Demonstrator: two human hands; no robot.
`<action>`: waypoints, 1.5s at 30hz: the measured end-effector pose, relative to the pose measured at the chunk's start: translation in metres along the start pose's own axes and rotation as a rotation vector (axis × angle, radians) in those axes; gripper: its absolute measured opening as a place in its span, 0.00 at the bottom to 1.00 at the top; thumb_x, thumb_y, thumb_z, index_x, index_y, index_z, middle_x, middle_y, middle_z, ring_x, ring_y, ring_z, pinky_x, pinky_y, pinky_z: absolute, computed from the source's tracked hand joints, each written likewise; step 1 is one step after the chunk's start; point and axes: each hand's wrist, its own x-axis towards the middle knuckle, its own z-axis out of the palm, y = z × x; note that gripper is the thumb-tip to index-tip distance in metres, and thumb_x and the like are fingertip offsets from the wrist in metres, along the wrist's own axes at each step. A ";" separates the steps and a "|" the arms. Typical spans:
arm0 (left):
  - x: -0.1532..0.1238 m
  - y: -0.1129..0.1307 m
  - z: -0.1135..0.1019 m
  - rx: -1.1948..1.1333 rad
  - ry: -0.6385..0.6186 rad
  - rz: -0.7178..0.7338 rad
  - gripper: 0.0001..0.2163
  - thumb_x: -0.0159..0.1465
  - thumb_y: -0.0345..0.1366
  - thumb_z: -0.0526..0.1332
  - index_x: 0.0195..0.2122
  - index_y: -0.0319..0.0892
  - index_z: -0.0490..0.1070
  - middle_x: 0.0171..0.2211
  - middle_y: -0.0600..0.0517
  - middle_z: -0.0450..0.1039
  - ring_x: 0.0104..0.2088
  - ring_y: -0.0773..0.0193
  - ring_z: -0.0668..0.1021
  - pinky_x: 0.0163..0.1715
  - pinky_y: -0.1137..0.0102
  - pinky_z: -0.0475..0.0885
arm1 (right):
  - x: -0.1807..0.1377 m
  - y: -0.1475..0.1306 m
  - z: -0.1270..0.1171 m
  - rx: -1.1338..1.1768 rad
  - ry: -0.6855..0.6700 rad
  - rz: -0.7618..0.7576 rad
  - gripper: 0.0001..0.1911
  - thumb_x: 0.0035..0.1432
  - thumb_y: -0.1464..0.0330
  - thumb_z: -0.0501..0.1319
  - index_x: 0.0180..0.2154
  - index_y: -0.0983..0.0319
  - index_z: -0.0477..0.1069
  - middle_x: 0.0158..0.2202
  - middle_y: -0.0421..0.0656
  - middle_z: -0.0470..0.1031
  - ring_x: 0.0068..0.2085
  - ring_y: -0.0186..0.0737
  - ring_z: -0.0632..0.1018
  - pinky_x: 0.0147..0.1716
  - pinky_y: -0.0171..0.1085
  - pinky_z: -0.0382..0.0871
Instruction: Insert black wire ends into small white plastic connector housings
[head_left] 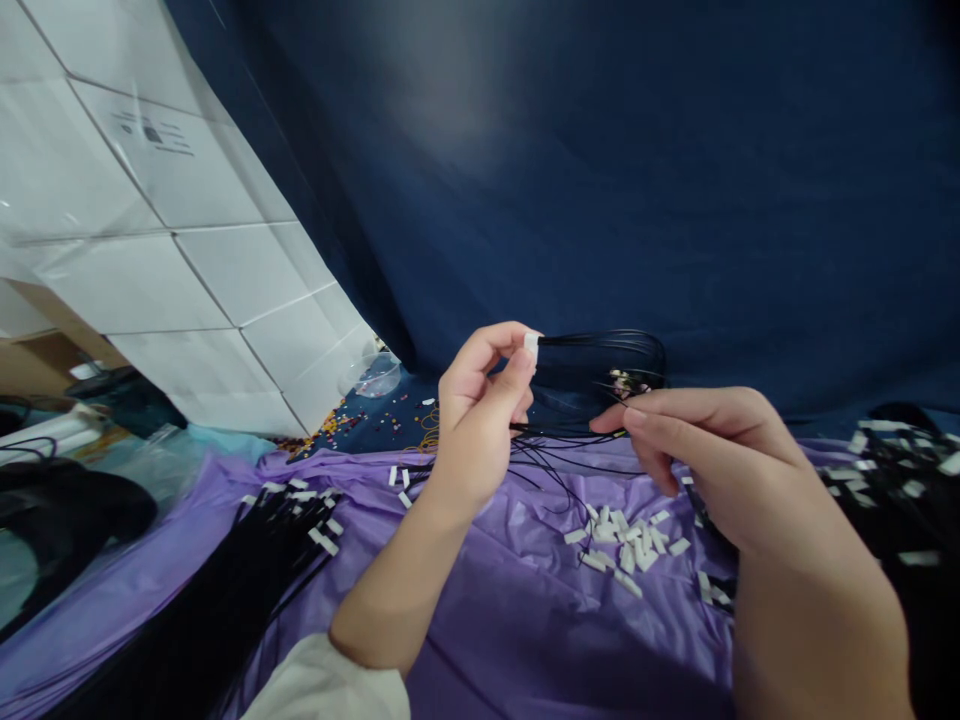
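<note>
Holding cords, hands apart, bare cloth below

Place, as I view it remotely: small workshop or storeroom, makeshift. Evidence: white boxes, stacked; blue drape; purple sheet bearing heaped white tabs, bundled black cords.

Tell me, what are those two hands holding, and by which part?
The left hand pinches a looped bundle of thin black cords by its white tab. The right hand is at the cords' lower run; whether it holds any cannot be told.
</note>
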 end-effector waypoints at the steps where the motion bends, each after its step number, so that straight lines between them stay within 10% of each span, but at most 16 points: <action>1: 0.000 0.000 0.000 -0.005 -0.004 -0.006 0.06 0.61 0.40 0.66 0.37 0.46 0.76 0.30 0.55 0.67 0.19 0.76 0.64 0.14 0.78 0.56 | 0.000 0.000 0.001 -0.034 0.019 -0.013 0.12 0.62 0.62 0.63 0.32 0.59 0.82 0.15 0.36 0.61 0.20 0.30 0.64 0.19 0.34 0.56; 7: 0.000 -0.003 0.002 -0.071 -0.048 -0.070 0.06 0.61 0.38 0.66 0.37 0.43 0.73 0.30 0.55 0.67 0.19 0.77 0.64 0.14 0.78 0.55 | 0.002 0.004 0.016 -0.380 0.355 -0.382 0.06 0.62 0.67 0.63 0.39 0.61 0.77 0.20 0.35 0.65 0.20 0.29 0.63 0.21 0.33 0.58; 17: -0.003 -0.002 0.002 -0.092 -0.134 -0.210 0.07 0.62 0.39 0.65 0.37 0.42 0.72 0.32 0.55 0.67 0.19 0.78 0.63 0.14 0.80 0.49 | 0.009 0.014 0.023 -0.644 0.463 -0.796 0.10 0.57 0.75 0.68 0.42 0.60 0.76 0.25 0.35 0.74 0.22 0.27 0.70 0.25 0.29 0.68; 45: -0.003 -0.002 0.005 -0.150 -0.133 -0.330 0.08 0.58 0.38 0.68 0.34 0.40 0.72 0.27 0.56 0.66 0.17 0.78 0.61 0.12 0.79 0.46 | 0.011 0.016 0.023 -0.693 0.455 -0.853 0.05 0.57 0.76 0.68 0.34 0.61 0.77 0.24 0.37 0.75 0.21 0.28 0.70 0.23 0.30 0.64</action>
